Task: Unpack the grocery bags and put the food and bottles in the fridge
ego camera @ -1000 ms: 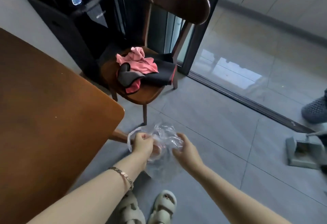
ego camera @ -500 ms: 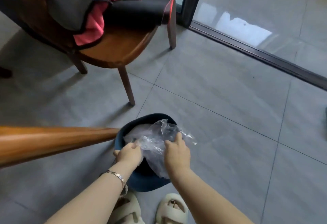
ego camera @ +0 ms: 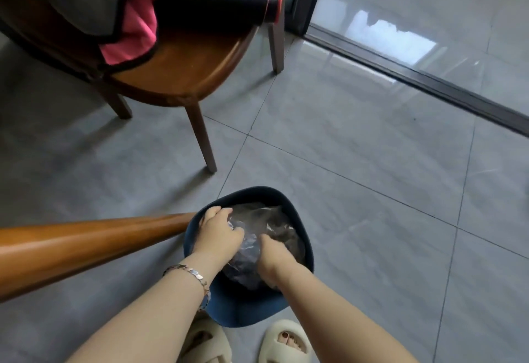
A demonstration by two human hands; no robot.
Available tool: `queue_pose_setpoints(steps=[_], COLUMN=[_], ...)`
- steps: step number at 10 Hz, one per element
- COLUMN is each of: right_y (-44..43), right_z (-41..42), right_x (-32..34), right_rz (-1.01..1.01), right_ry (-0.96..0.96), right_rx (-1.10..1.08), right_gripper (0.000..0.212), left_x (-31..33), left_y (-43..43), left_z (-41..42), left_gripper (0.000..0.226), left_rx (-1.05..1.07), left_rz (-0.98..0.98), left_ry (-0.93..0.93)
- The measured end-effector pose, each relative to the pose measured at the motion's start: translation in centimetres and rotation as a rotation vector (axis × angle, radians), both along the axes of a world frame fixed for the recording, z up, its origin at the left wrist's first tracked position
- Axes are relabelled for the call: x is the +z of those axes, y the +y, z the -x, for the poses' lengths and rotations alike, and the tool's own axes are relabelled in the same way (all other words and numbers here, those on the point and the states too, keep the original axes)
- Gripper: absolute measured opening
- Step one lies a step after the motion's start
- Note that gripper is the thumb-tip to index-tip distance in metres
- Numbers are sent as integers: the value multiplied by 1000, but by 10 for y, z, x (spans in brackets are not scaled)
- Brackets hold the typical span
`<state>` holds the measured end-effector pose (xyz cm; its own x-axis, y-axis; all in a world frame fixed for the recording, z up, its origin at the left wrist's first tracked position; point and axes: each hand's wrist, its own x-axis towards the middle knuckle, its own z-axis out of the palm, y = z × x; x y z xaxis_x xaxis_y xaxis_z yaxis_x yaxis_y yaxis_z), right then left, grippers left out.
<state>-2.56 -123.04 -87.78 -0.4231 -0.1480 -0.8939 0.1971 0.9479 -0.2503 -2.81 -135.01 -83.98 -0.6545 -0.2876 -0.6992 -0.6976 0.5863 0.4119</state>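
Note:
A crumpled clear plastic bag [ego camera: 257, 236] lies inside a dark blue bin [ego camera: 297, 219] on the grey floor by my feet. My left hand [ego camera: 217, 233] is down in the bin at the bag's left side, its fingers curled into the plastic. On the bag's right side my right hand [ego camera: 272, 254] pushes down, fingers buried in the plastic. No food, bottle or fridge shows in this view.
A wooden chair [ego camera: 183, 73] with pink and black clothes [ego camera: 137, 7] stands at the upper left. A slanted wooden table leg [ego camera: 80, 245] runs in from the left to the bin. A sliding-door track [ego camera: 415, 79] crosses the floor at the right.
Both hands have pushed the plastic bag down into the blue bin, where it now lies flatter and deeper. The camera has moved closer to the bin.

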Motion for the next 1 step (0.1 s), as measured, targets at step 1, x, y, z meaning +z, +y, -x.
queue_pose_setpoints(steps=[1], right_y=[3], right_z=[21], right_x=[62], right_rz=[19], right_ry=[129], right_rx=[50], right_gripper=[31], left_x=[56], left_y=[9], left_z=[7], left_gripper=[32], left_rx=[-95], left_rz=[43], left_ry=[8])
